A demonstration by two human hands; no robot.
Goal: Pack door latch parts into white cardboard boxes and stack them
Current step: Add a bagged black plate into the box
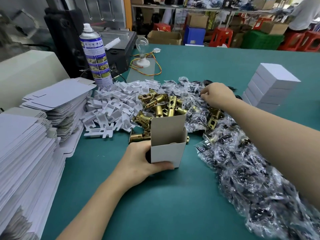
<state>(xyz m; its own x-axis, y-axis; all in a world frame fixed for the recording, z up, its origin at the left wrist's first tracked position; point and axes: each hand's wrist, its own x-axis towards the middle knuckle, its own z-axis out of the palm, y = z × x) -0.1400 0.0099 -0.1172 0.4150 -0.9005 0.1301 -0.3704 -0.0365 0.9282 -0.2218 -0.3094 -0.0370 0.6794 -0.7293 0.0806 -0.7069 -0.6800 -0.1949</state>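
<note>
My left hand (143,161) grips an upright open white cardboard box (166,153) near the middle of the green table; its lid flap stands up and something pale shows inside. Behind the box lies a heap of brass door latches (161,104). My right hand (216,95) reaches over the far part of a long pile of clear plastic bags holding dark small parts (242,163), its fingers curled down onto one bag. A stack of closed white boxes (270,85) stands at the far right.
A pile of white plastic inserts (114,106) lies left of the latches. Stacks of flat unfolded box blanks (34,129) fill the left edge. A spray can (96,56), a light bulb on a base (142,49) and a machine stand behind. A person works far back right.
</note>
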